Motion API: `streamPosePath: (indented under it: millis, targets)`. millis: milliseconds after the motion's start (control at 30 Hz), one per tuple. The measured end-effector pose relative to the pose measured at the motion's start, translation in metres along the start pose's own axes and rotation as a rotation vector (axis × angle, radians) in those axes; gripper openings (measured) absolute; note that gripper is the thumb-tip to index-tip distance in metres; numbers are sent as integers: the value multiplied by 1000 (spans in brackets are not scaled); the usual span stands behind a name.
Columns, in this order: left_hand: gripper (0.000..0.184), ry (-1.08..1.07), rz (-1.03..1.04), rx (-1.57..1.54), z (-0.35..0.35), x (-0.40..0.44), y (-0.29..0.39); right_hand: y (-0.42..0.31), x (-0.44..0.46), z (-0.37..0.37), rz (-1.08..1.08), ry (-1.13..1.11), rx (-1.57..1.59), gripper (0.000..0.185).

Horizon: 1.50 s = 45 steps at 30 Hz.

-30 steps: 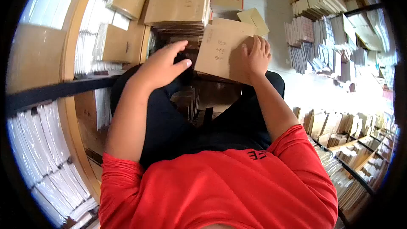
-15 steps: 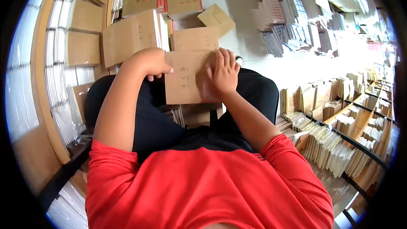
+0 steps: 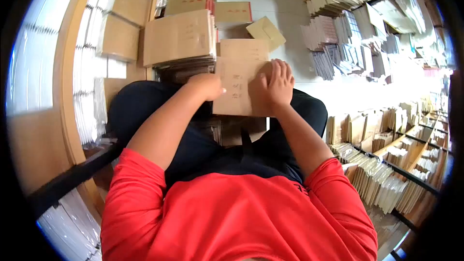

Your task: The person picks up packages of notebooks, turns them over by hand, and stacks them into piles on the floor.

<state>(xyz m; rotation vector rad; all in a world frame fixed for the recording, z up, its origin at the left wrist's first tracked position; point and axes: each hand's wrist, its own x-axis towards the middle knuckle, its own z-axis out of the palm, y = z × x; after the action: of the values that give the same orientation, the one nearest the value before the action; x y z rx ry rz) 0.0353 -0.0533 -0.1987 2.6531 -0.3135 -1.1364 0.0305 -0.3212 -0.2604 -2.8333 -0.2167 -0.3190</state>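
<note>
A brown kraft paper packet (image 3: 238, 100) with handwritten characters lies in front of me, between my knees. My left hand (image 3: 205, 87) is closed at its left edge, thumb on top and the other fingers mostly hidden. Flat on the packet's right side rests my right hand (image 3: 280, 84), fingers stretched towards the far right corner. Just beyond, partly covered by this packet, is another kraft packet (image 3: 244, 48). To the left of that stands a thick stack of kraft packets (image 3: 176, 38) in clear wrapping.
Shelving with a wooden upright (image 3: 72, 67) and filed packets runs along my left. More packets with red edges (image 3: 233, 12) and a tilted yellowish envelope (image 3: 266, 33) lie on the grey floor (image 3: 295, 43). To the right are racks of upright packets (image 3: 372, 179).
The whole view has shifted, so the floor things appear further right. The gap below the packet stack at left now shows. Both hands stay on the same packet.
</note>
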Motion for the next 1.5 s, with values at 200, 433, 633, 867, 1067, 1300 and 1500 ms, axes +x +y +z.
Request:
streamPosePath:
  millis: [200,433,633,867,1067,1300,1500]
  targets:
    - [67,103,-182,-212,20,-7,21,-6,0,-3,28,-30,37,58]
    - [87,297,-336,-597,51,13,18,1,2,-6,19,-33,133,62]
    - [83,421,-374,-863,76,26,18,40,-8,-2,154,88,442,75]
    - [80,485,-317,-1026,86,23,17,60,-32,3,508,-282,1070,55]
    - [76,505,-328,-1184,110,43,6,60,-22,-20,509,-419,1109,56]
    - [72,477,-221,-1365,127,61,-5,73,-19,-6,405,-440,1013,63]
    - [70,406,-157,-1391,127,61,-9,89,-17,24,242,-328,775,66]
